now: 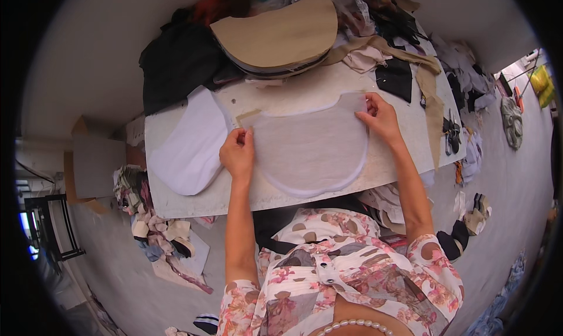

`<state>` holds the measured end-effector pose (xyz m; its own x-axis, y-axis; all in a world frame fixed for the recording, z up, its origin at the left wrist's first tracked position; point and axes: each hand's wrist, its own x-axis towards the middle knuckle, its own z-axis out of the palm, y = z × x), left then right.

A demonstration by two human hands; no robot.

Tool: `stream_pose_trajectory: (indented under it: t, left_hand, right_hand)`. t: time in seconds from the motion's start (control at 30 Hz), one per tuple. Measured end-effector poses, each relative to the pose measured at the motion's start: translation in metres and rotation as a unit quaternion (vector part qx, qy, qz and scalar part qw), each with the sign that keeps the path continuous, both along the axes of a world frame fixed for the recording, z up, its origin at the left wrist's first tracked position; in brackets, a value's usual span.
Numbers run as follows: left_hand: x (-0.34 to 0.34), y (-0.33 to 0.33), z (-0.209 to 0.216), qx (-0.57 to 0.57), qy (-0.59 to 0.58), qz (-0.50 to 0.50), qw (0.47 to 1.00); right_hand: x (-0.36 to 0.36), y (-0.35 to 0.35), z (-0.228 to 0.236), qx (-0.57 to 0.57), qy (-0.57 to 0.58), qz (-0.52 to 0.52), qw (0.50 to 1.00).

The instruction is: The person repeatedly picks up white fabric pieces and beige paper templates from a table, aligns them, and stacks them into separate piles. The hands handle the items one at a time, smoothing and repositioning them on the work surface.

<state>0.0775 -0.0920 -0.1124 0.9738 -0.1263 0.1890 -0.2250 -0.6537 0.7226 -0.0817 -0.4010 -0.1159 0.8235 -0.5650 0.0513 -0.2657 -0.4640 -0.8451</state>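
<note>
Pale bench point(384, 166) is partly hidden. Left grip point(237, 155) and right grip point(382, 120) pinch sheer panel point(314, 154), contact partly obscured; tan stack point(281, 31) beyond both, white piece point(190, 148) left.

2 hands point(237, 158) point(382, 120) well apart, each in a pinch

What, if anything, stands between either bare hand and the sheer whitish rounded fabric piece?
Nothing visible does: the left hand holds the upper left corner of the sheer whitish rounded fabric piece, the right hand its upper right corner.
</note>
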Motion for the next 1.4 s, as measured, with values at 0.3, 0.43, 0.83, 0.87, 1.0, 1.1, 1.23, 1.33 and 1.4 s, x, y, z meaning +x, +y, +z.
stream_pose_trajectory:
  t: [0.3, 0.43, 0.83, 0.87, 1.0, 1.1, 1.23, 1.33, 1.4]
  left_hand:
    - [-0.002, -0.005, -0.002, 0.038, -0.031, 0.015, 0.999]
    - [-0.001, -0.006, -0.003, 0.040, -0.041, 0.006, 0.998]
    - [-0.020, -0.002, 0.022, 0.086, -0.184, -0.085, 0.975]
    - [-0.022, -0.005, 0.024, 0.141, -0.217, -0.142, 0.956]
    - [-0.023, -0.012, 0.006, 0.230, -0.142, -0.278, 0.922]
    - [-0.025, -0.010, 0.000, 0.256, -0.115, -0.274, 0.920]
    - [-0.024, -0.010, 0.002, 0.256, -0.108, -0.278, 0.920]
    - [-0.024, -0.010, 0.005, 0.199, -0.098, -0.273, 0.936]
    - [-0.022, -0.007, 0.004, 0.103, -0.102, -0.260, 0.954]
  right_hand:
    - [0.002, 0.011, 0.007, -0.047, 0.000, -0.030, 0.998]
    - [0.002, 0.011, 0.004, -0.056, -0.012, -0.048, 0.997]
    - [-0.007, 0.043, 0.046, -0.337, -0.012, -0.025, 0.941]
    - [-0.009, 0.049, 0.050, -0.388, -0.022, 0.014, 0.921]
    - [-0.001, 0.059, 0.021, -0.379, 0.061, 0.137, 0.913]
    - [-0.001, 0.059, 0.011, -0.373, 0.116, 0.158, 0.907]
    - [0.002, 0.059, 0.017, -0.376, 0.109, 0.148, 0.908]
    - [0.020, 0.059, 0.035, -0.366, 0.001, 0.096, 0.926]
    - [0.050, 0.059, 0.067, -0.309, -0.141, 0.058, 0.939]
